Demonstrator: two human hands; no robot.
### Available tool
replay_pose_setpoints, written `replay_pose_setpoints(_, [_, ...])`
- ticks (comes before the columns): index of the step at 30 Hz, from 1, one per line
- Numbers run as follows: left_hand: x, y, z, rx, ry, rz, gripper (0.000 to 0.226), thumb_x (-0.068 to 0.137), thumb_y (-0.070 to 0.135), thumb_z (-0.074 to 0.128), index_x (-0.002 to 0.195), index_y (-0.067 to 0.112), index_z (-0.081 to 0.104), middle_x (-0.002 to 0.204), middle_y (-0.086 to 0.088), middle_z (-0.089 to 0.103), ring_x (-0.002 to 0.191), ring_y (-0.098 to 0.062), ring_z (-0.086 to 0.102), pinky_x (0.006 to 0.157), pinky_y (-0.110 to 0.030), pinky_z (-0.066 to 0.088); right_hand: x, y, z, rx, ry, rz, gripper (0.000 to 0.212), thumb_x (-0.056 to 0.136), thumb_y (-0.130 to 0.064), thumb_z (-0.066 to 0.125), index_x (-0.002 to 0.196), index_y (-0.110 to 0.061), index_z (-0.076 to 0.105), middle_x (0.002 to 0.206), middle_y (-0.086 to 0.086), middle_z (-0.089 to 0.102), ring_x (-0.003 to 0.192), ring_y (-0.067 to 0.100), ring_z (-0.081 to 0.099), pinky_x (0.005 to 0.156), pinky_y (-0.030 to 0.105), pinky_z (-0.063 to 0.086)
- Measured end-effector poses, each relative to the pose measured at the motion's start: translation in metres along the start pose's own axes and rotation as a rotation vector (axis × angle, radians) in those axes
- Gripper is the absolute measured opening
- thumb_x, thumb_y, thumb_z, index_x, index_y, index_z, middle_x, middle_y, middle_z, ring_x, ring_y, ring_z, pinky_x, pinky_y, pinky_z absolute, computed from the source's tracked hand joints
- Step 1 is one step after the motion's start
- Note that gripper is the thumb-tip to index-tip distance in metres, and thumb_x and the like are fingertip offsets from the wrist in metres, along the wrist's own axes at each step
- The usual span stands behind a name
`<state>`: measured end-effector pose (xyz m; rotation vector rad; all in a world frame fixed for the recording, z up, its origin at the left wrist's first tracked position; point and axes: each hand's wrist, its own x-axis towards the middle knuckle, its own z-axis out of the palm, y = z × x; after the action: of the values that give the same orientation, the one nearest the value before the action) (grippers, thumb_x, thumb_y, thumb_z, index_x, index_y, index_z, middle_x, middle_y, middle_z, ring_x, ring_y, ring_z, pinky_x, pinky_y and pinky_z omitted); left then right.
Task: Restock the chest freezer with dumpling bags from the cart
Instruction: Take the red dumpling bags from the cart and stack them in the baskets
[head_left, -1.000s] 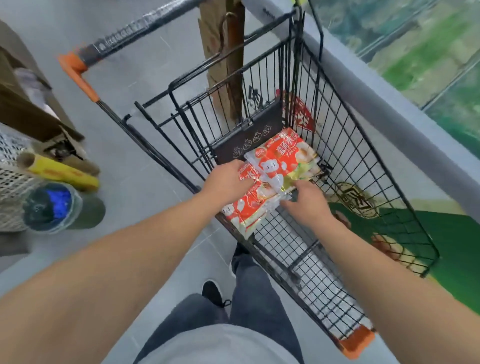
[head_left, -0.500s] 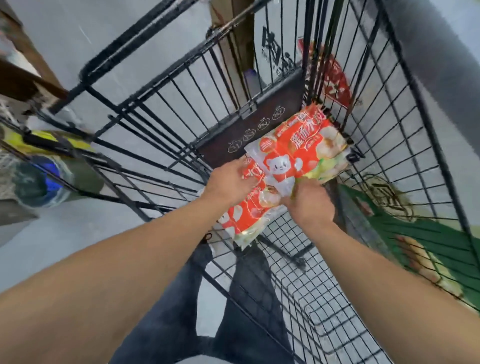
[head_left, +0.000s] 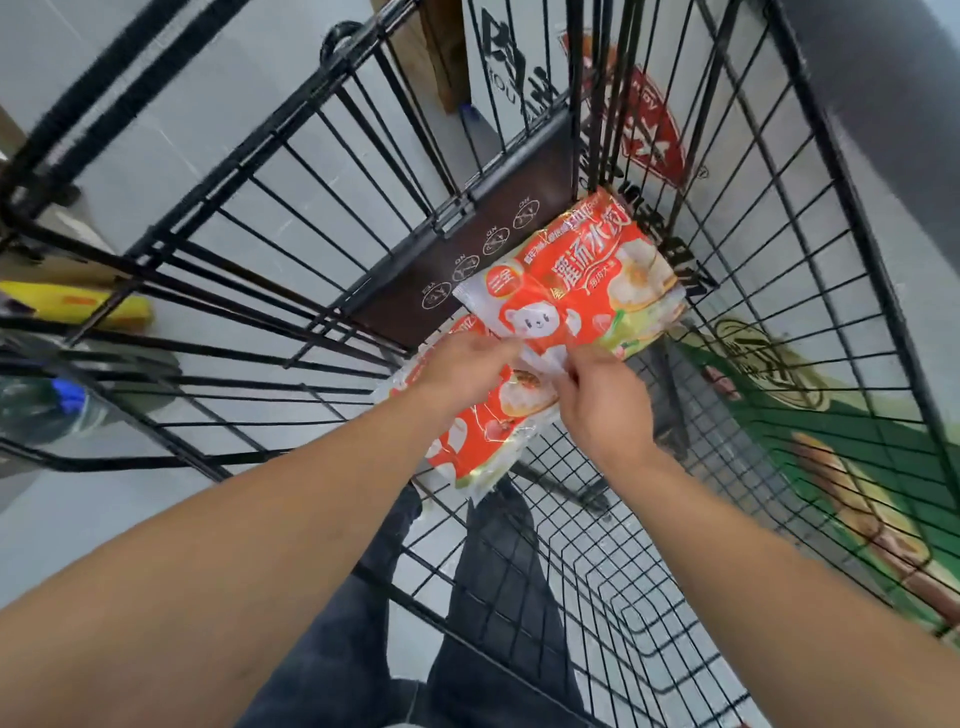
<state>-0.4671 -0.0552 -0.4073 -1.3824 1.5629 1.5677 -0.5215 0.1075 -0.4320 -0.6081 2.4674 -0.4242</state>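
Note:
Two red-and-white dumpling bags lie overlapped on the floor of the black wire cart (head_left: 613, 582). The upper dumpling bag (head_left: 587, 280) leans against the brown fold-down panel at the cart's far end. The lower dumpling bag (head_left: 483, 431) sits nearer me, partly under the first. My left hand (head_left: 462, 364) rests on the lower bag, fingers curled at the upper bag's near edge. My right hand (head_left: 597, 400) pinches that same near edge from the right. Both arms reach down into the cart.
The grey freezer rim (head_left: 893, 93) runs along the upper right outside the cart, with a green printed front panel (head_left: 831, 452) below it. A yellow roll (head_left: 72, 306) and a blue-capped bottle (head_left: 47, 405) lie on the left. My dark trouser legs show through the cart floor.
The view has dropped closer into the cart. Both hands have shifted from lying on the bags to pinching the near edge of the upper bag. The bags stay in place.

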Motion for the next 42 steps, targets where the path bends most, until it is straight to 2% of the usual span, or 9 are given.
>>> replay_pose_setpoints(3, [0.004, 0.007, 0.006, -0.351, -0.058, -0.115, 0.017, 0.093, 0.033, 0.068, 0.098, 0.019, 0.061, 0.112, -0.013, 0.068, 0.108, -0.030, 0.066, 0.090, -0.046, 0.058, -0.019, -0.011, -0.002, 0.123, 0.010, -0.137, 0.019, 0.096, -0.024, 0.059, 0.085, -0.009, 0.058, 0.079, 0.000, 0.054, 0.067, 0.025, 0.054, 0.056, 0.032, 0.036])
replay_pose_setpoints(6, [0.013, 0.005, 0.004, -0.389, 0.026, -0.092, 0.020, 0.090, 0.012, 0.067, 0.109, 0.006, 0.064, 0.114, -0.023, 0.069, 0.098, -0.033, 0.071, 0.084, -0.049, 0.057, -0.022, -0.011, -0.003, 0.207, 0.003, -0.176, 0.030, 0.094, -0.037, 0.051, 0.084, -0.012, 0.063, 0.078, -0.003, 0.059, 0.072, 0.016, 0.051, 0.062, 0.032, 0.040])
replay_pose_setpoints(11, [0.025, -0.004, -0.018, -0.117, 0.070, -0.106, 0.013, 0.087, 0.010, 0.070, 0.099, 0.015, 0.069, 0.101, -0.008, 0.075, 0.090, -0.026, 0.073, 0.081, -0.051, 0.060, 0.033, 0.025, -0.016, 0.230, 0.144, 0.189, 0.038, 0.096, -0.035, 0.045, 0.116, -0.007, 0.059, 0.112, 0.013, 0.063, 0.105, 0.029, 0.058, 0.094, 0.039, 0.048])
replay_pose_setpoints(16, [0.033, -0.006, -0.030, 0.057, 0.109, -0.095, 0.019, 0.086, 0.014, 0.072, 0.105, 0.018, 0.071, 0.102, -0.004, 0.074, 0.091, -0.025, 0.072, 0.083, -0.047, 0.061, 0.074, 0.036, -0.020, 0.467, -0.107, 0.575, 0.047, 0.098, -0.037, 0.046, 0.139, -0.012, 0.049, 0.137, 0.015, 0.056, 0.125, 0.036, 0.052, 0.105, 0.039, 0.038])
replay_pose_setpoints(20, [0.035, -0.008, -0.029, 0.160, 0.187, -0.024, 0.020, 0.086, 0.019, 0.072, 0.106, 0.014, 0.073, 0.105, -0.006, 0.074, 0.097, -0.025, 0.071, 0.091, -0.043, 0.057, 0.065, 0.035, -0.029, 0.779, -0.023, 0.775, 0.034, 0.085, -0.044, 0.064, 0.109, -0.019, 0.061, 0.120, 0.005, 0.067, 0.107, 0.025, 0.062, 0.100, 0.040, 0.049])
replay_pose_setpoints(23, [0.031, -0.010, -0.025, 0.197, 0.261, 0.017, 0.019, 0.090, 0.022, 0.064, 0.105, 0.013, 0.074, 0.105, -0.009, 0.074, 0.097, -0.028, 0.070, 0.090, -0.042, 0.057, 0.051, 0.049, -0.029, 1.022, -0.040, 0.910, 0.045, 0.077, -0.050, 0.062, 0.101, -0.012, 0.069, 0.102, 0.004, 0.076, 0.094, 0.026, 0.072, 0.092, 0.046, 0.057])
replay_pose_setpoints(29, [0.010, -0.006, -0.022, 0.124, 0.265, 0.080, 0.030, 0.097, 0.032, 0.054, 0.098, 0.008, 0.072, 0.099, -0.015, 0.073, 0.094, -0.032, 0.070, 0.087, -0.046, 0.057, -0.001, 0.048, -0.028, 1.189, 0.133, 0.927, 0.013, 0.094, -0.009, 0.060, 0.084, -0.007, 0.069, 0.087, 0.010, 0.076, 0.082, 0.028, 0.074, 0.067, 0.039, 0.062])
replay_pose_setpoints(33, [-0.015, 0.001, -0.024, 0.130, 0.214, 0.165, 0.034, 0.089, 0.042, 0.055, 0.092, 0.013, 0.072, 0.093, -0.010, 0.075, 0.088, -0.029, 0.072, 0.085, -0.048, 0.058, -0.037, 0.042, -0.036, 1.198, 0.304, 0.945, 0.019, 0.095, -0.011, 0.060, 0.079, -0.014, 0.070, 0.089, 0.007, 0.077, 0.090, 0.029, 0.074, 0.080, 0.049, 0.061])
replay_pose_setpoints(42, [-0.114, 0.018, -0.032, 0.196, 0.063, 0.473, 0.029, 0.092, 0.040, 0.057, 0.079, 0.016, 0.068, 0.089, -0.009, 0.076, 0.088, -0.030, 0.073, 0.083, -0.047, 0.059, -0.169, -0.004, -0.083, 1.321, 0.696, 0.802, 0.016, 0.094, -0.014, 0.061, 0.081, -0.013, 0.070, 0.090, 0.008, 0.077, 0.093, 0.031, 0.074, 0.081, 0.047, 0.061])
